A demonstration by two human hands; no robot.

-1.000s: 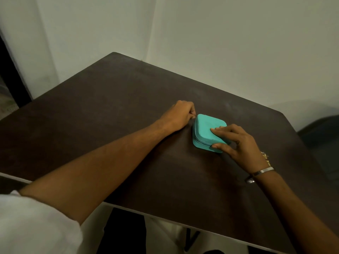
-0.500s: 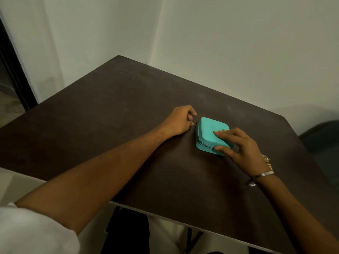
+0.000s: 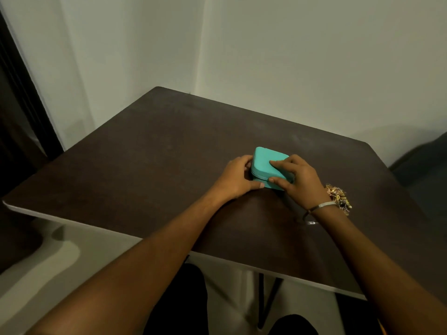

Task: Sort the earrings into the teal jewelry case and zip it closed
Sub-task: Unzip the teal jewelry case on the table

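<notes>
**Both hands on the closed teal case**

From my seat I see the teal jewelry case (image 3: 267,165) lying flat on the dark brown desk (image 3: 150,165), toward the right of its middle and well back from the near edge. Its lid is down on the base; a dark seam runs along the near side, though I cannot tell how far the zip is drawn.

The left hand (image 3: 235,178) sits against the case's left side. Its fingers (image 3: 245,160) are curled round the left corner, and its thumb lies along the desk, the tip touching the bottom edge of the near side. I read that as a grip on the case, though the fingertips themselves are hidden behind the corner.

The right hand (image 3: 298,180) comes in from the right. Its fingers (image 3: 278,164) lie together across the lid, bent at the knuckles, tips reaching about the middle of the top. Its thumb presses the near side wall just beside the seam, so the case is pinched between thumb and fingers. The two thumbs are near each other along the front, not touching.

On the right wrist I see a thin silver bangle (image 3: 323,206) and a cluster of gold-coloured bracelets (image 3: 338,197). Pale walls meet in a corner behind the desk.
</notes>
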